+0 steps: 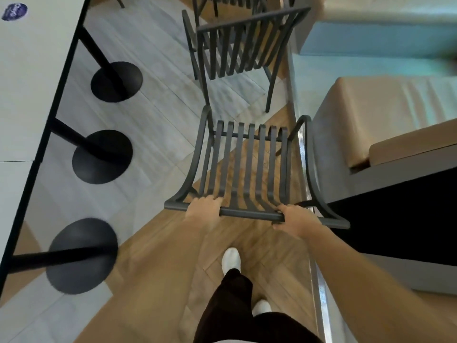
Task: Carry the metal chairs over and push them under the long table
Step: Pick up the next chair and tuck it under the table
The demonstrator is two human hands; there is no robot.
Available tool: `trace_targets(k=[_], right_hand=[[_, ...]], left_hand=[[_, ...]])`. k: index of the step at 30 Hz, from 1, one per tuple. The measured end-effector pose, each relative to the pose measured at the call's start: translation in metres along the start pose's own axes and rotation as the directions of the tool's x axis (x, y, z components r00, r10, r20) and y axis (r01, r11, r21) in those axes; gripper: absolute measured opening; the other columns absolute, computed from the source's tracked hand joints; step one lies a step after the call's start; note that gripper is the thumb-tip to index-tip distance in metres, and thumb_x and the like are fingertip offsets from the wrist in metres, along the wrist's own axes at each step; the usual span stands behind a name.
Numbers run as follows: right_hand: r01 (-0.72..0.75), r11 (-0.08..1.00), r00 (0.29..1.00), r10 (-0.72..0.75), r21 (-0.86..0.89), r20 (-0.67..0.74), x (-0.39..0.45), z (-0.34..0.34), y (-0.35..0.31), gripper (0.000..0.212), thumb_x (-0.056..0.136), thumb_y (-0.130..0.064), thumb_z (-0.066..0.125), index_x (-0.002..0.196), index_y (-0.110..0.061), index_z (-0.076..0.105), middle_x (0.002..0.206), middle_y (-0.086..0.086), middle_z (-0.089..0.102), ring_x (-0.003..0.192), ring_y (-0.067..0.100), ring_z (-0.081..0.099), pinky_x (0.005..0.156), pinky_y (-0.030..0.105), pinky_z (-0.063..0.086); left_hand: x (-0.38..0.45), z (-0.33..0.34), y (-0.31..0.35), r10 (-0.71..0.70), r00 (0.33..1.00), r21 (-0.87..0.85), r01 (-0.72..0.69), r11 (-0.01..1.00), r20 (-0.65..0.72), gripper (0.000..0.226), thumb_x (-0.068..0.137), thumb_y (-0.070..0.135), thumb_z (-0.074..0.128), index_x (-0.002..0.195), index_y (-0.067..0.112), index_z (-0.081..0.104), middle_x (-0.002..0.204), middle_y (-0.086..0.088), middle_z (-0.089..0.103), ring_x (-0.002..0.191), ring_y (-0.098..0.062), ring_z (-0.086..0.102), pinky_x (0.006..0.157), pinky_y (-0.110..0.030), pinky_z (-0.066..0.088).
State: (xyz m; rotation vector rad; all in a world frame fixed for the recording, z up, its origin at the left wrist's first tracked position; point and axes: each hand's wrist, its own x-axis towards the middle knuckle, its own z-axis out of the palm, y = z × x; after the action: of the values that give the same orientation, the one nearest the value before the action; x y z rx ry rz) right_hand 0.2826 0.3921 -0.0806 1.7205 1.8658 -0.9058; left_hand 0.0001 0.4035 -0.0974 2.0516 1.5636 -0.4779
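Observation:
A dark metal slatted chair (247,159) is right in front of me, seen from above. My left hand (204,207) grips the left part of its top back rail. My right hand (293,220) grips the same rail further right. A second metal chair (237,48) of the same kind stands just beyond it, its back toward me. The long white table (27,95) with a black edge runs along the left side. Three black pedestal legs with round bases (102,157) stand under it.
A tan cushioned bench (385,120) on a grey base lies close on the right, behind a metal floor strip (303,149). A dark blue object (14,11) lies on the table's far left. My feet in white shoes (231,259) stand on the wooden floor below the chair.

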Motion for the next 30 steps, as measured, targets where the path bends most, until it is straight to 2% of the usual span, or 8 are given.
trace_targets(k=[3,6,13,17,21,26,30], right_hand=[[-0.014,1.0,1.0,0.014,-0.015,0.005,0.004,-0.002,-0.001,0.044,0.091,-0.052,0.06,0.132,-0.035,0.058,0.116,-0.001,0.067,0.106,0.024,0.064,0.092,0.045,0.054],[-0.006,0.999,1.0,0.005,-0.053,-0.013,0.005,-0.002,-0.001,0.04,0.094,-0.051,0.056,0.131,-0.038,0.057,0.111,-0.001,0.069,0.101,0.024,0.066,0.09,0.045,0.055],[0.072,0.991,0.996,-0.076,-0.116,-0.034,0.002,-0.001,0.001,0.026,0.097,-0.043,0.053,0.12,-0.036,0.063,0.098,-0.006,0.067,0.09,0.02,0.065,0.082,0.039,0.056],[0.124,0.972,0.99,-0.135,-0.199,-0.048,-0.004,0.002,0.007,0.032,0.098,-0.036,0.052,0.13,-0.037,0.059,0.106,-0.003,0.069,0.096,0.023,0.066,0.082,0.039,0.056],[0.199,0.935,0.972,-0.226,-0.294,-0.062,-0.011,0.007,0.015,0.037,0.097,-0.03,0.051,0.133,-0.037,0.058,0.11,-0.002,0.07,0.101,0.025,0.067,0.081,0.039,0.053],[0.313,0.863,0.939,-0.343,-0.396,-0.006,-0.017,0.006,0.028,0.033,0.098,-0.029,0.053,0.129,-0.034,0.06,0.11,-0.002,0.07,0.1,0.024,0.067,0.08,0.037,0.052],[0.42,0.787,0.894,-0.445,-0.451,0.056,-0.02,0.007,0.042,0.033,0.098,-0.032,0.053,0.13,-0.032,0.061,0.108,-0.001,0.07,0.1,0.025,0.067,0.079,0.036,0.051]], left_hand=[[0.004,0.002,0.0,-0.033,0.999,0.05,0.032,0.998,0.029,0.026,0.096,0.021,0.051,0.117,0.029,0.062,0.114,-0.002,0.066,0.104,-0.027,0.064,0.091,-0.045,0.052],[0.005,0.004,-0.001,-0.044,0.999,0.09,0.042,0.995,0.019,0.028,0.095,0.016,0.05,0.116,0.03,0.063,0.107,-0.001,0.068,0.099,-0.027,0.066,0.082,-0.042,0.054],[0.001,0.012,0.005,-0.049,0.998,0.128,0.053,0.99,-0.038,0.043,0.098,0.007,0.047,0.131,0.032,0.057,0.11,-0.001,0.07,0.101,-0.026,0.067,0.085,-0.04,0.049],[-0.011,0.026,0.012,-0.099,0.994,0.083,0.101,0.991,-0.036,0.045,0.096,0.007,0.048,0.131,0.034,0.057,0.11,0.0,0.07,0.103,-0.026,0.066,0.09,-0.042,0.047],[-0.03,0.043,0.027,-0.171,0.985,0.019,0.172,0.985,-0.037,0.036,0.097,0.011,0.048,0.122,0.033,0.062,0.107,0.002,0.07,0.102,-0.025,0.066,0.091,-0.043,0.048],[-0.058,0.062,0.06,-0.293,0.953,-0.018,0.292,0.956,-0.073,0.033,0.099,0.013,0.046,0.12,0.032,0.063,0.108,0.003,0.071,0.101,-0.024,0.067,0.081,-0.039,0.042],[-0.077,0.078,0.092,-0.437,0.896,-0.045,0.435,0.899,-0.072,0.034,0.1,0.015,0.045,0.124,0.034,0.061,0.113,0.003,0.071,0.107,-0.025,0.065,0.089,-0.042,0.04]])
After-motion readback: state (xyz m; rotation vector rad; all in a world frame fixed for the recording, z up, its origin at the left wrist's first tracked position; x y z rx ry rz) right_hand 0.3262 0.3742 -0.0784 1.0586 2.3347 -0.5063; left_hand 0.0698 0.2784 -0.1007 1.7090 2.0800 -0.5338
